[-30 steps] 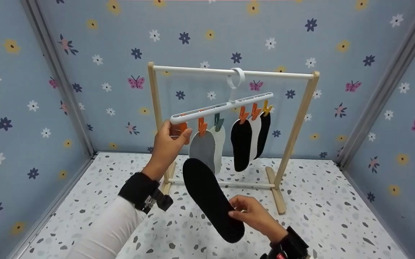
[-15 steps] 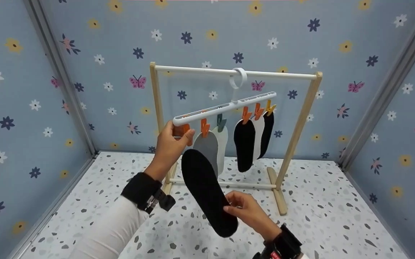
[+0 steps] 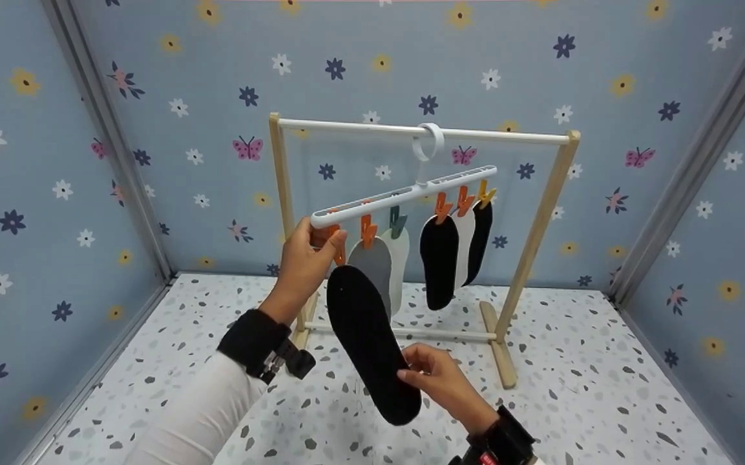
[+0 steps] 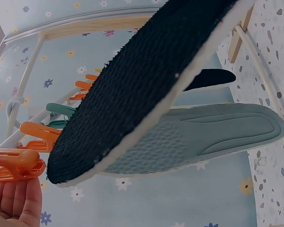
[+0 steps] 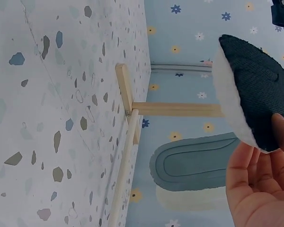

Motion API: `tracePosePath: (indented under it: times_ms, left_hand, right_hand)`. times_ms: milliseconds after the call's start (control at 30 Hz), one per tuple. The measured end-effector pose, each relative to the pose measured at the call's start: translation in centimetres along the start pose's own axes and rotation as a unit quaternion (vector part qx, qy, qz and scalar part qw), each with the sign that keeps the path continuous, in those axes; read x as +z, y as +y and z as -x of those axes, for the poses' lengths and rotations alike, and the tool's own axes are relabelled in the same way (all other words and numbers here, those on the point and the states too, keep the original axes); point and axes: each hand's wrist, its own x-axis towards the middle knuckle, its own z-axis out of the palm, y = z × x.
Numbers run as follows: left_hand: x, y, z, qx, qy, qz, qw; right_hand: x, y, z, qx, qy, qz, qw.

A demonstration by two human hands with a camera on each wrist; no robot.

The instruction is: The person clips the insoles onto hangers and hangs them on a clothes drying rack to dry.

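Observation:
My left hand (image 3: 308, 257) pinches an orange clothespin (image 4: 16, 164) at the near left end of a white clip hanger (image 3: 372, 203). My right hand (image 3: 442, 380) holds a black insole (image 3: 372, 349) with a white underside by its lower end, thumb on the black face. The insole slants up to the left, its top edge right at the clothespin's tip. Behind it a grey insole (image 3: 372, 258) hangs from another orange clothespin (image 3: 367, 231), and a pale insole (image 3: 400, 265) from a green clothespin (image 3: 398, 223).
Farther along the hanger hang a black insole (image 3: 439, 261), a white insole (image 3: 464, 245) and another black one, under two orange pegs and a yellow peg (image 3: 484, 194). The hanger's ring (image 3: 428, 142) loops over the rack's rail (image 3: 359, 127). Wooden feet (image 3: 500, 349) stand on the speckled surface.
My right hand has moved up and left, bringing the black insole's top end from below the clothespin right to it. My left hand keeps its pinch on the clothespin.

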Motion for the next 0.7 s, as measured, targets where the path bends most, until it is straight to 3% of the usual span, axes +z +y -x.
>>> tracePosePath:
  times_ms: [433, 700]
  left_hand:
    - [-0.02, 0.29, 0.16, 0.008, 0.001, -0.003, 1.0000]
    - [-0.06, 0.25, 0.30, -0.010, -0.003, 0.007, 0.9999]
  right_hand:
    - [0.50, 0.07, -0.31, -0.004, 0.002, -0.024, 1.000]
    - [0.81, 0.07, -0.48, -0.013, 0.008, -0.013, 1.000]
